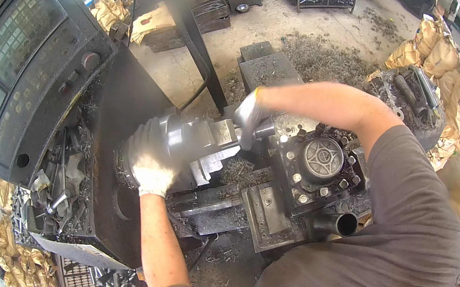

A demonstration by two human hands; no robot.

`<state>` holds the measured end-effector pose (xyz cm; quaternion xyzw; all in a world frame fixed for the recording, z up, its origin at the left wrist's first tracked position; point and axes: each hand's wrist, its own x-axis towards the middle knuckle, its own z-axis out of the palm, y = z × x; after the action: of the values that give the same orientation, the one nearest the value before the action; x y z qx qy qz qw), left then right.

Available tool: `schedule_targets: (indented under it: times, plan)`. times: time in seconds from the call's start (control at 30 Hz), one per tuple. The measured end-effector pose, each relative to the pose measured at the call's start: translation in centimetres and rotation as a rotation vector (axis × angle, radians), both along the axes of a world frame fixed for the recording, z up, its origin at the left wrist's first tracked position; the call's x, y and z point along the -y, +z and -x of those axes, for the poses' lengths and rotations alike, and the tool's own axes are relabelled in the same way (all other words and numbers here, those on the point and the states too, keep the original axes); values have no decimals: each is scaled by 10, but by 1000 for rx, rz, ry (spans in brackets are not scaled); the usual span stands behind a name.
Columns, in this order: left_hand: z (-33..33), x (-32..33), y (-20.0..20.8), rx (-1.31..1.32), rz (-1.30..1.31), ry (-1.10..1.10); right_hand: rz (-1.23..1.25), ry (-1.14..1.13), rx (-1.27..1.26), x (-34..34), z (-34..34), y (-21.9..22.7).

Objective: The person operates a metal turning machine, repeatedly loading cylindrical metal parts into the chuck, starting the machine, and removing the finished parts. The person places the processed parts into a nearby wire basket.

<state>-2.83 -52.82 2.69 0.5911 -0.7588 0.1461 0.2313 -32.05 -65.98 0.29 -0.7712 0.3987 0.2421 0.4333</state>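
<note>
While I leaned over the one lathe, my two gloved hands worked it: my left hand wrapped around the chuck (blurred), my right hand closed on a metal part beside its jaws, the fingers' grip hard to make out.

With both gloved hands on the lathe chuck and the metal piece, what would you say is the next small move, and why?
Probably hold the chuck steady with the left hand while the right hand seats the short metal piece squarely between the chuck's stepped parts. The right hand is at the piece just in front of the chuck, and both hands look blurred, so nothing seems settled.
</note>
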Motion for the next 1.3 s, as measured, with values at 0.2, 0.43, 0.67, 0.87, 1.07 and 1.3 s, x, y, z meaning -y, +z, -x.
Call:
schedule_targets:
  times: [0.2, 0.43, 0.67, 0.87, 1.07, 1.3]
  plan:
    - [2, 22, 16, -1, -234, 71, 428, 120, -30, -26, 64, 16]
    - [14, 34, 32, -68, -325, 29, 1042, -821, 559, -76, 210, 26]
    - [8, -8, 21, -141, 135, -189, 1125, -829, 734, -234, 120, 188]
    - [118, -173, -51, -1281, -515, -710, 94, -790, 952, -364, 40, 64]
    - [132, -246, -90, -2259, -1192, -113, -952, -1320, 905, -424, 38, -53]
    - [120, -236, -189, -2183, -1148, -199, 87, -1036, 440, -440, 32, -113]
